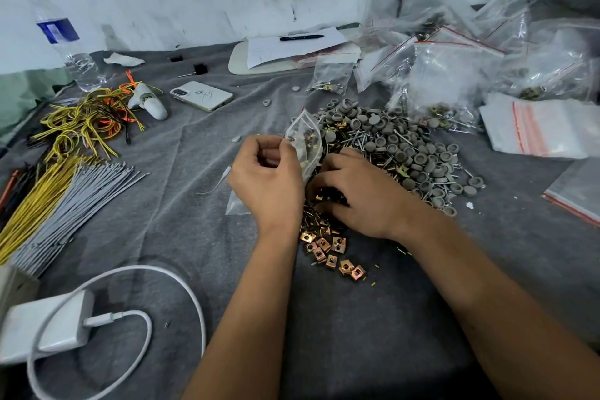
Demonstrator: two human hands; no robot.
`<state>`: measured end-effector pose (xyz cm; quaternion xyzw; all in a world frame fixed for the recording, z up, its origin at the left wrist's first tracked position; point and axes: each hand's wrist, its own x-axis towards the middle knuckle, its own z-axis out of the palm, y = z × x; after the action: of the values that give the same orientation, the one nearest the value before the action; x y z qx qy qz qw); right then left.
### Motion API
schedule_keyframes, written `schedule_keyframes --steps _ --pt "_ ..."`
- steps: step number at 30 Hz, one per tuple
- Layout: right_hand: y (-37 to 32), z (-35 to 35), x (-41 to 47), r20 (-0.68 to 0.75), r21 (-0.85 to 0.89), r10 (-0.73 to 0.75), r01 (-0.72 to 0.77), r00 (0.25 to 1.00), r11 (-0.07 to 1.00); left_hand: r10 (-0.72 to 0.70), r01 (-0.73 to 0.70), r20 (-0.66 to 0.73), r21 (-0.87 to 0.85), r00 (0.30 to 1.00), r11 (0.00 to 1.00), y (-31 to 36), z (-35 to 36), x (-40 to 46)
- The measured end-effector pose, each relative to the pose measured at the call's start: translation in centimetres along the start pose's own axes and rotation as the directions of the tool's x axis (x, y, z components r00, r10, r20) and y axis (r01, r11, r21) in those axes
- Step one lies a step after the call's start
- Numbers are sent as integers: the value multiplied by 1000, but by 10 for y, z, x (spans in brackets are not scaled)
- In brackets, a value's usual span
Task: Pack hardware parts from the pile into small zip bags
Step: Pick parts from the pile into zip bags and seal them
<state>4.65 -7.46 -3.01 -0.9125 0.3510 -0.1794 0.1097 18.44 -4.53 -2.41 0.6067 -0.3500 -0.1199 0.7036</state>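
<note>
A pile of hardware lies on the grey cloth: grey round caps (418,153), screws (360,136) and copper-coloured square clips (328,250). My left hand (269,178) pinches the mouth of a small clear zip bag (306,136), which stands upright with several clips inside. Just right of the bag, my right hand (360,195) is down on the clips with its fingers curled into them. Whatever those fingers hold is hidden under the hand. Another flat clear bag (237,204) lies under my left hand.
Filled and empty zip bags (454,75) crowd the back right, and a stack of empty ones (539,130) lies at the right. Yellow and grey wires (58,185), a phone (201,96), a water bottle (68,45) and a white charger (45,325) occupy the left side.
</note>
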Motion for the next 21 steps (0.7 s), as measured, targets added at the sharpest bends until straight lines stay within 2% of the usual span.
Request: schedule_keyframes --steps 9,12,15,18,21 --pt "1 0 0 87 -27 -15 17 996 999 13 -13 -6 11 1000 1000 -1 1 0" --pt "-1 1 -1 26 -37 5 -4 1000 999 17 -17 -7 15 1000 1000 -1 1 0" --pt "-2 -4 -2 -67 90 77 -70 995 993 6 -6 -7 23 1000 1000 -2 1 1" --pt "1 -6 -4 -211 168 134 -99 968 981 -1 1 -9 13 1000 1000 -2 1 1" --pt "4 -7 -5 -287 156 171 -130 943 979 1 0 -10 8 1000 1000 -1 1 1"
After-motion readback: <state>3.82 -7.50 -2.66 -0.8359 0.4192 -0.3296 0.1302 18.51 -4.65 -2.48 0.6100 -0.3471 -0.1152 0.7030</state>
